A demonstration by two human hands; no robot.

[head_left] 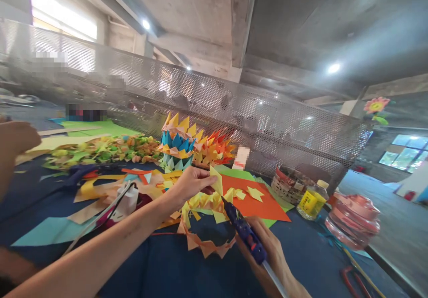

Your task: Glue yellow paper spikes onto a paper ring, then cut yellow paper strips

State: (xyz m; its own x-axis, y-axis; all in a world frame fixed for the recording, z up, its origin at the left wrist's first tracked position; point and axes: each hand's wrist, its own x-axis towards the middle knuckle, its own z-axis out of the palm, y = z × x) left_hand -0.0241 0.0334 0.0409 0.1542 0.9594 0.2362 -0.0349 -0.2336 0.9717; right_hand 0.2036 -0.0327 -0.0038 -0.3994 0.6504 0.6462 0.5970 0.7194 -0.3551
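Observation:
My left hand (192, 183) pinches a folded yellow paper piece (216, 181) between thumb and fingers. In my right hand (269, 246) is a dark blue glue gun (246, 232), with a glue stick (273, 279) sticking out of its back. Its nozzle points up at the lower edge of the yellow piece; I cannot tell whether they touch. Below my hands lies a ring of pointed peach paper (206, 247), partly hidden behind my right hand. Yellow folded pieces (203, 202) sit along its far side, and another yellow piece (256, 194) rests on an orange sheet (274, 206).
Stacked pointed paper rings (179, 142) stand behind, beside a heap of folded pieces (103, 151). A white power strip (127, 198) and cord lie left. At right are a basket (289, 185), yellow-labelled bottle (313, 202), pink jug (352, 222) and red-handled scissors (354, 282). Another person's hand (18, 139) shows left.

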